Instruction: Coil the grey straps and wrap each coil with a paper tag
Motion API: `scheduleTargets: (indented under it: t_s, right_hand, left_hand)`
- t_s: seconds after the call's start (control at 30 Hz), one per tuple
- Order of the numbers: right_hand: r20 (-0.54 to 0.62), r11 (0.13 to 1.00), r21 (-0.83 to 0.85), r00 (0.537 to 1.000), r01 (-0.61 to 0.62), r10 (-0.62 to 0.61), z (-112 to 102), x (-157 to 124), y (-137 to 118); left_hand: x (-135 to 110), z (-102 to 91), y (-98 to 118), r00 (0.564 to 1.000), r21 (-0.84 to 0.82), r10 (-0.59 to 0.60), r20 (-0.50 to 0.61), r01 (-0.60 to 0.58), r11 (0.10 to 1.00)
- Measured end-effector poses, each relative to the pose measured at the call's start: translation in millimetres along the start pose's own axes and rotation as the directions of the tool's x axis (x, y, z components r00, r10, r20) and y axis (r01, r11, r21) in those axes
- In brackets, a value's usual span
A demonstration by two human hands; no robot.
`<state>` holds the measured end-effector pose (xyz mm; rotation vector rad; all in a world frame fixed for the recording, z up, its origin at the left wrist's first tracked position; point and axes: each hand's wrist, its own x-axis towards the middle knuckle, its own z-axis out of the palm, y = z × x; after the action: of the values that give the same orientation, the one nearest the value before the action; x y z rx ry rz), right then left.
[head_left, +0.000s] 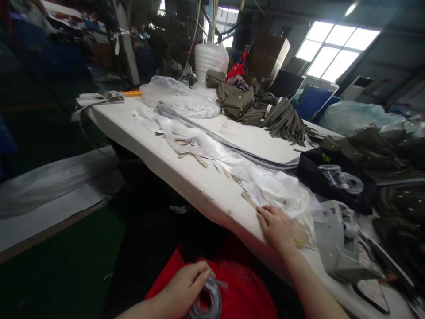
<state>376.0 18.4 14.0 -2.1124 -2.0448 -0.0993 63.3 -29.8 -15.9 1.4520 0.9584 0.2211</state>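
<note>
A yellow-green mark on the black fabric is too small to read; your left hand grips a translucent grey roll, ring-shaped and glossy with a loose end, over the red cloth; your right hand rests on the white table, fingertips at a tan strip; whether they pinch it, I cannot tell.

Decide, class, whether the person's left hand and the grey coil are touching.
Touching. The head view shows it: the left hand has its thumb and fingers over the upper edge of the grey coil, with no gap between.
</note>
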Motion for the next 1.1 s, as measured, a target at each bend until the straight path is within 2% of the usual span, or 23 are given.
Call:
scheduleTargets:
  t_s: [0.2, 0.7, 0.93, 1.1]
  right_hand:
    - [0.070, 0.991, 0.054, 0.991, -0.119, 0.115, -7.6, 9.3, -4.7]
    - [0.110, 0.998, -0.053, 0.993, -0.032, 0.038, -16.5, 9.9, -10.9]
    - [0.161, 0.997, 0.020, 0.985, -0.072, 0.068, -19.8, 13.8, -6.4]
    - [0.182, 0.997, 0.002, 0.980, -0.082, 0.081, -20.8, 16.0, -6.4]
  left_hand:
    - [4.3, -0.3, 3.1, 1.000, -0.033, -0.025, 0.011, 0.026, 0.999]
    - [10.8, -1.9, 6.7, 1.000, 0.007, -0.020, 0.003, 0.020, 1.000]
    - [9.1, -0.4, 11.8, 1.000, 0.056, -0.026, 0.001, 0.025, 0.998]
    - [6.0, 0.2, 22.2, 1.000, 0.121, -0.028, -0.001, 0.028, 0.992]
